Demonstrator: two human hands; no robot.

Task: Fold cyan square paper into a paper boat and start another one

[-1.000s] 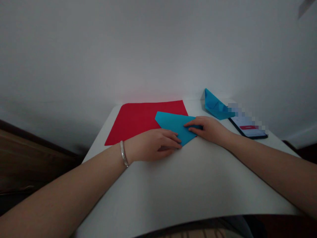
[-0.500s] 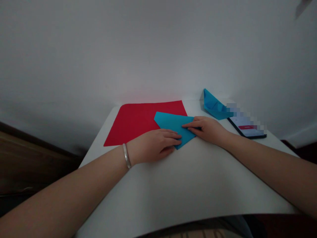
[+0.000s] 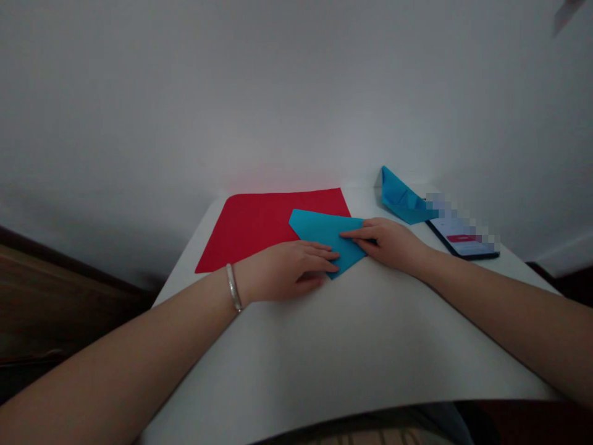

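Note:
A folded blue paper (image 3: 324, 232) lies on the white table (image 3: 361, 346), partly over a red sheet (image 3: 259, 225). My left hand (image 3: 285, 272), with a silver bangle on its wrist, rests flat on the blue paper's near left edge, fingers stretched out and pressing down. My right hand (image 3: 386, 241) presses on the paper's right corner with its fingers extended and held together.
A folded blue paper boat (image 3: 403, 199) stands at the table's back right. Beside it lies a phone (image 3: 466, 242) with a lit screen. A white wall rises just behind the table. Dark wooden furniture sits at the far left.
Both hands have stayed on the blue paper. The left hand's fingers have slid slightly along the near edge; the paper's near corner has pulled in a little.

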